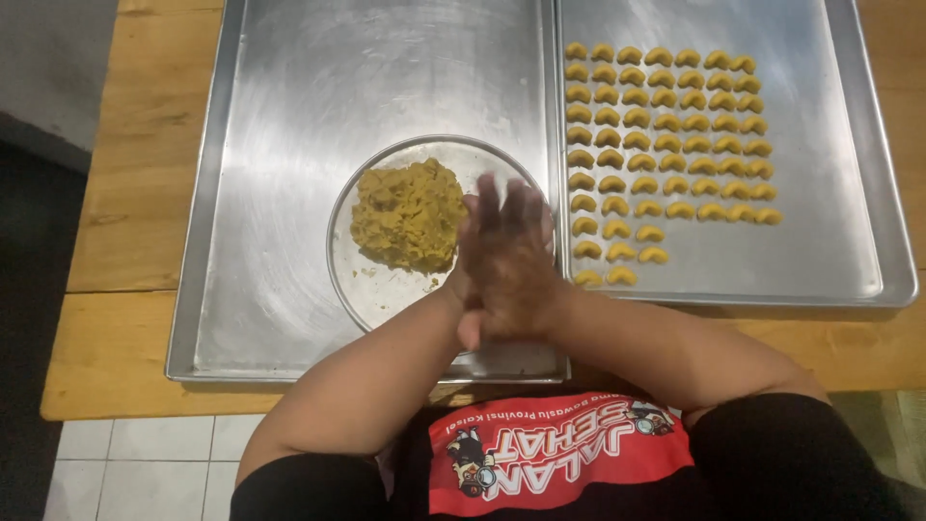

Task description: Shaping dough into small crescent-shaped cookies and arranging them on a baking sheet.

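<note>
Rows of crescent cookies (pixel 666 145) are filling the right baking tray (pixel 849 174). Right hand (pixel 516 260) is pressing flat over left hand (pixel 470 289), fingers straight, beside lumpy yellow-brown dough (pixel 405 214) on a round plate (pixel 376 285).

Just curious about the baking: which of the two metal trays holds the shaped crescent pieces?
The right-hand tray, where rows of small yellow crescents lie. The left tray holds only a round plate with a dough lump.

Top: black short-sleeved shirt (pixel 772 463), the sleeves ending above the elbows.
Chest print: red panel (pixel 559 463) with white lettering and small cartoon figures, set in the middle of the shirt.
Arms: bare from the sleeve hems down.
Hands: left hand (pixel 473 260) and right hand (pixel 516 265) bare, no rings, watch or gloves visible.
</note>
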